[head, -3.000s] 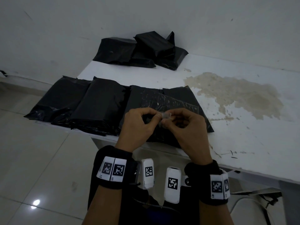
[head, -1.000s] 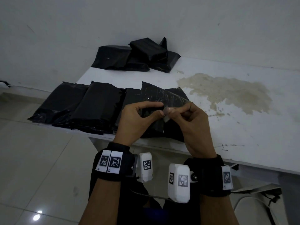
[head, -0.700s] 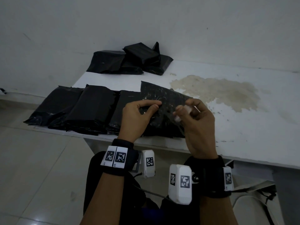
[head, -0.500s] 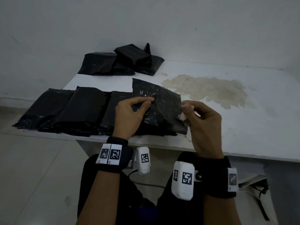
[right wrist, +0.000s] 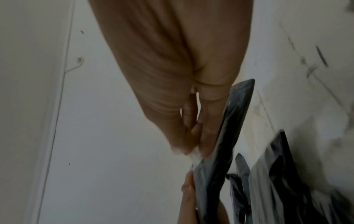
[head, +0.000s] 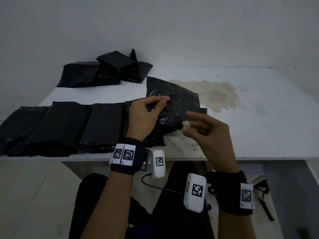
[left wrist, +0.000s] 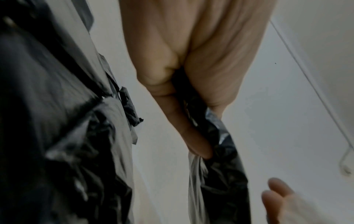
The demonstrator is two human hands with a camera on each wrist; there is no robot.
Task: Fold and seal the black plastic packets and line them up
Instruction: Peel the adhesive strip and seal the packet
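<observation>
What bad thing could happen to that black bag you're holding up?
The left hand pinches the lifted packet by its flap alone, so that grip might slip. The right hand holds a small pale strip, perhaps tape; it could stick to the fingers. The lined-up packets overhang the table edge and might slide off.

Left hand (head: 146, 116) raised, thumb and fingers curled in a pinching grip, wristband on forearm. Right hand (head: 209, 133) beside it, slightly lower, thumb and fingertips (right wrist: 193, 149) pinched together, remaining fingers loosely extended leftward.
</observation>
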